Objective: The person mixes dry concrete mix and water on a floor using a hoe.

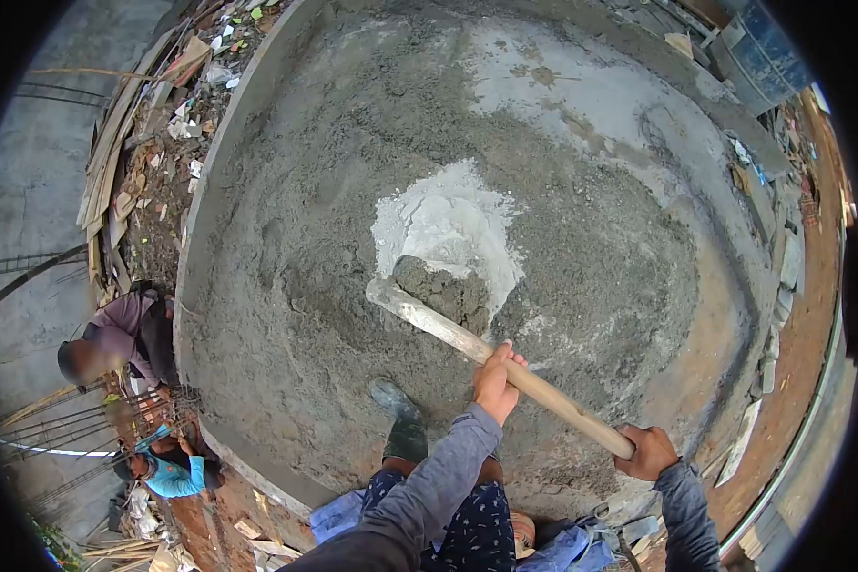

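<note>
I hold a hoe by its wooden handle (pixel 553 398), which slants across the view from lower right to the middle. My left hand (pixel 494 384) wraps round the handle partway along. Near the butt end, my right hand (pixel 646 453) is closed on it. At the far end the hoe's head (pixel 383 291) is coated in grey; its blade seems caked with wet mix and hard to make out. Just beyond lies a patch of pale powder (pixel 448 224) with a hollow in it, surrounded by grey sandy mix (pixel 324 238).
A low concrete wall (pixel 221 181) edges the mixing area on the left. Two people (pixel 124 334) (pixel 176 472) crouch outside it by steel bars. A blue drum (pixel 761 57) stands at upper right. My boot (pixel 405 424) stands in the mix.
</note>
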